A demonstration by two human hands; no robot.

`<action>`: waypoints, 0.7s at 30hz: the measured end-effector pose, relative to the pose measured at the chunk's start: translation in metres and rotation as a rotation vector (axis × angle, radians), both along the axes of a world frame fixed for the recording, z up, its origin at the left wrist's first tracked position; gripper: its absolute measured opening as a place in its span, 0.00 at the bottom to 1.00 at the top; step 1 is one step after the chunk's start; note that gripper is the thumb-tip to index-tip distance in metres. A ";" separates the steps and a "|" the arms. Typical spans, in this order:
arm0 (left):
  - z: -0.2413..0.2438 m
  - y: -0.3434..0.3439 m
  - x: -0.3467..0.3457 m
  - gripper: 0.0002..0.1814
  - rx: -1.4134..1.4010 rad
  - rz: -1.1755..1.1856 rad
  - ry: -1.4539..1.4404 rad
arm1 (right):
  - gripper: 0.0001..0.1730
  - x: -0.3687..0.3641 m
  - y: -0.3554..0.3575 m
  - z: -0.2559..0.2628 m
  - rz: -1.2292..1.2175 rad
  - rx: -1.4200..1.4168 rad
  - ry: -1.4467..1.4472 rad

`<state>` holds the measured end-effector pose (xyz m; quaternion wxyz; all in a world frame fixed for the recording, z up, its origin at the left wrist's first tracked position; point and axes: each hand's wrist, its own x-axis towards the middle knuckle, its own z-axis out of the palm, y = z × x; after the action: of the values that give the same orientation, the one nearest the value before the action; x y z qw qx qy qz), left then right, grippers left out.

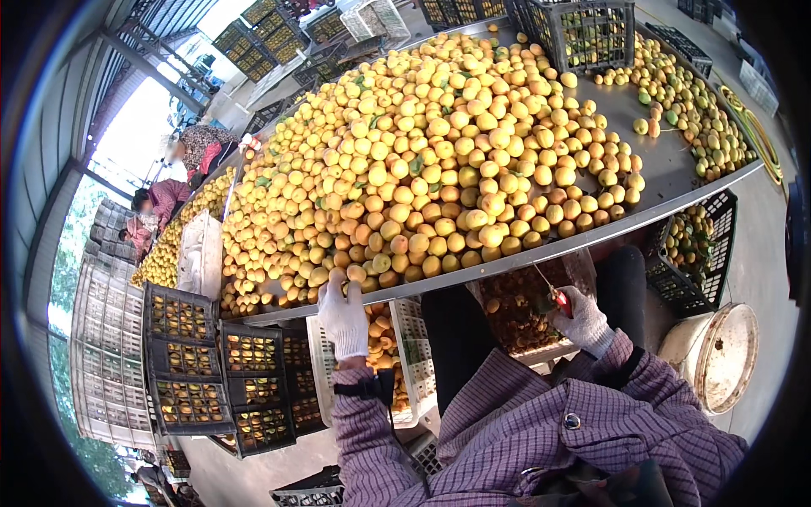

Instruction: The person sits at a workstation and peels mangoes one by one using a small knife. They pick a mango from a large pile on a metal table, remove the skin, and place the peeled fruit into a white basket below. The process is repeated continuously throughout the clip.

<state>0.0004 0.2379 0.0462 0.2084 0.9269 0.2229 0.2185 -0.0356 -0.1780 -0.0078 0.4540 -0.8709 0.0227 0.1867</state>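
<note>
A large heap of yellow-orange apricots covers the metal sorting table. My left hand, in a white knit glove, reaches over the table's near edge with its fingertips at the front apricots; whether it grips one I cannot tell. In my gloved right hand is a small knife with a red handle, its thin blade pointing up towards the table edge. Beneath that hand stands a crate of brownish fruit pieces. A white plastic crate holding apricot pieces is below my left hand.
Stacked black crates of fruit stand at the left, a black crate and a white bucket at the right. Another black crate rests on the table. Several people are at the far left.
</note>
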 end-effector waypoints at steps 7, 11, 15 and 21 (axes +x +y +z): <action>-0.021 0.016 0.149 0.28 0.042 -0.081 0.526 | 0.16 -0.019 0.014 -0.013 -0.040 0.084 -0.109; -0.040 0.033 0.162 0.29 -0.040 -0.136 0.475 | 0.15 -0.027 0.000 -0.010 -0.070 0.079 -0.033; -0.069 0.075 0.151 0.15 -0.703 -0.176 -0.002 | 0.15 -0.031 -0.002 -0.012 -0.098 0.077 -0.142; -0.019 -0.015 0.099 0.23 -1.864 -0.627 -0.454 | 0.12 -0.018 0.002 -0.014 0.006 0.065 -0.158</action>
<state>0.0991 0.2229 0.0272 0.9354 0.3478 0.0062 0.0641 -0.0537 -0.1760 -0.0219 0.4820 -0.8677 -0.0217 0.1193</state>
